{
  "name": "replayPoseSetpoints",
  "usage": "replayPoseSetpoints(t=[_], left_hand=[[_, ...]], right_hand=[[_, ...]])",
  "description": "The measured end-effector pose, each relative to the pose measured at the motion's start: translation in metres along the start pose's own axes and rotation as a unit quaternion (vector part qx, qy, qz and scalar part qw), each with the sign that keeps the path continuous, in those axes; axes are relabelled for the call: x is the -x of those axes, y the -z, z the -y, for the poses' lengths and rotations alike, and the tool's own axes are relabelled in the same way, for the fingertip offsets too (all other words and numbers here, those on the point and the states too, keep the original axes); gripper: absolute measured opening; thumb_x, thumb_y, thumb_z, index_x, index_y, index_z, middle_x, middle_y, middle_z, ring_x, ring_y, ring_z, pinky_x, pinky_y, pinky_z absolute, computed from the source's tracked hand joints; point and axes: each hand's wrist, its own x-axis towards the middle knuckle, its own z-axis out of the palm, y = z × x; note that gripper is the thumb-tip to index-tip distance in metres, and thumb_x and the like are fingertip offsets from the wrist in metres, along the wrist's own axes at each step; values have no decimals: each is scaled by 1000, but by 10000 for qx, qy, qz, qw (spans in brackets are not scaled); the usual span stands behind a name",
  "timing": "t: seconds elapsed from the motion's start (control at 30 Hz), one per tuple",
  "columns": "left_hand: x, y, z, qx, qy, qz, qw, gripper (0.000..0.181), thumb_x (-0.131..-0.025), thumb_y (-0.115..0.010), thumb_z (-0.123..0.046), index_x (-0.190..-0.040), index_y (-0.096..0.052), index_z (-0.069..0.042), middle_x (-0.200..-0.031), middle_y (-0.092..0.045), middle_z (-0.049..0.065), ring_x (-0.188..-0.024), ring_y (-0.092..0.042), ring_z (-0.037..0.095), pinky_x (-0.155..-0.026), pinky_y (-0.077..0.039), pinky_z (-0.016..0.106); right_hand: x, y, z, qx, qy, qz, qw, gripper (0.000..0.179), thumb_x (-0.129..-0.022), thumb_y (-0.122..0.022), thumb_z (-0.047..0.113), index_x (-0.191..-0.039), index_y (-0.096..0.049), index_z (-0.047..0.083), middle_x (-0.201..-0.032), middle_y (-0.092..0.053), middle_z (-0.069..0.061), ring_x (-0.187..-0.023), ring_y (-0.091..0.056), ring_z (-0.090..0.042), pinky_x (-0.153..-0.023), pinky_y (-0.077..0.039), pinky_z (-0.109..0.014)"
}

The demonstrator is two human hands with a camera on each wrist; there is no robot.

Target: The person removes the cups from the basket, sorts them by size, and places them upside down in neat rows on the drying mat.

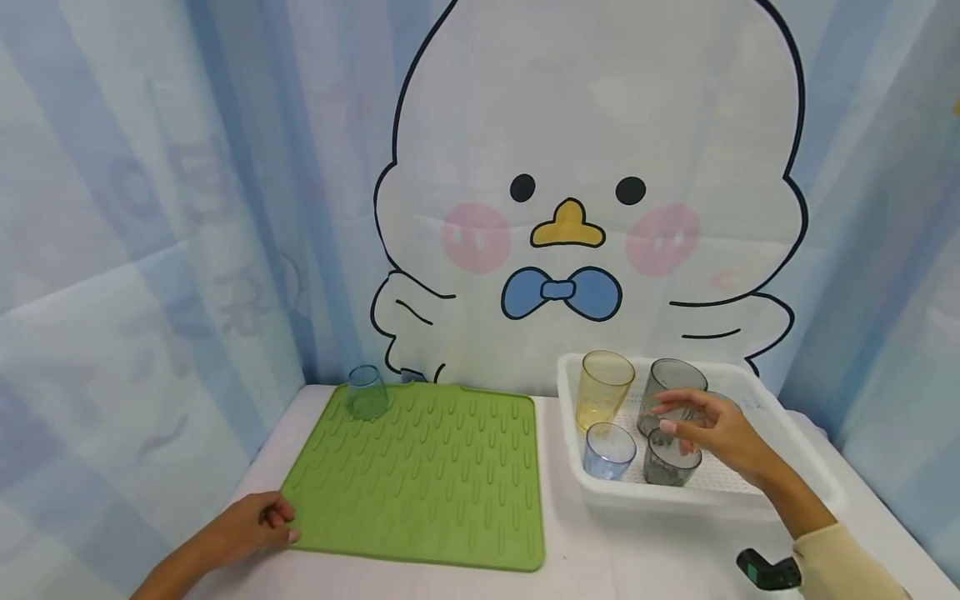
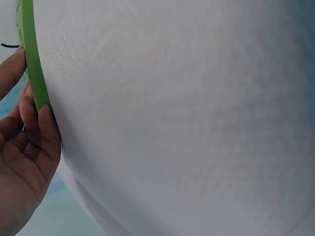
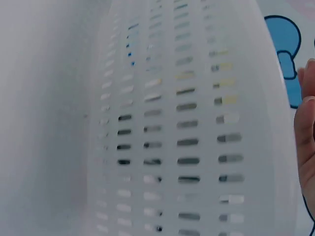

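Note:
My left hand (image 1: 251,527) rests at the front left corner of a green ridged mat (image 1: 420,492), its fingers loosely bent. In the left wrist view its fingertips (image 2: 49,123) touch the mat's edge (image 2: 32,54). Over a white basket (image 1: 600,493), my right hand (image 1: 716,429) hovers with thumb and fingers apart. Just below its fingertips stands a short grey glass (image 1: 670,467); a tall grey glass (image 1: 677,372) is behind, partly hidden by the fingers. Another glass (image 1: 726,402) shows behind the hand. The right wrist view catches only a few fingers (image 3: 307,123) at its edge.
A tall yellow glass (image 1: 603,383) and a short blue glass (image 1: 609,454) stand in the basket's left part. One blue glass (image 1: 367,393) is on the mat's far left corner. A printed curtain (image 1: 570,125) hangs behind the white table (image 1: 585,558); a black device (image 1: 768,571) is by the right sleeve.

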Motion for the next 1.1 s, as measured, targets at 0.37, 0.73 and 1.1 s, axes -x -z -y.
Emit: replayPoseSetpoints(t=[0.37,0.73,1.1], left_hand=[[1,-3,-1,-46,-28,-64,10000,28,-90,-75,-19,-99,-61,4,-85,-56,4,-74,-49,6,-65,-44,23],[1,-2,-2,-74,84,-26,9999,28,-91,-73,-20,-100,-61,3,-85,-56,4,-75,-49,8,-65,-43,24],[-1,0,-3,-154,41,2,9999,27,-90,-75,-20,-98,-61,2,-84,-56,3,-73,-49,7,-64,-43,24]], right_hand=[[10,18,-29,526,-837,376,9944,70,-95,-68,17,-151,-32,-1,-143,-42,-31,-62,-60,-21,-56,-50,-34],[10,20,-42,715,-1584,1188,9776,87,-85,-77,23,-152,-29,-7,-148,-35,-38,-79,-65,-24,-62,-54,-35],[10,20,-53,990,-1526,1417,9731,89,-82,-82,20,-146,-31,-15,-137,-48,-38,-75,-66,-20,-60,-54,-38]])
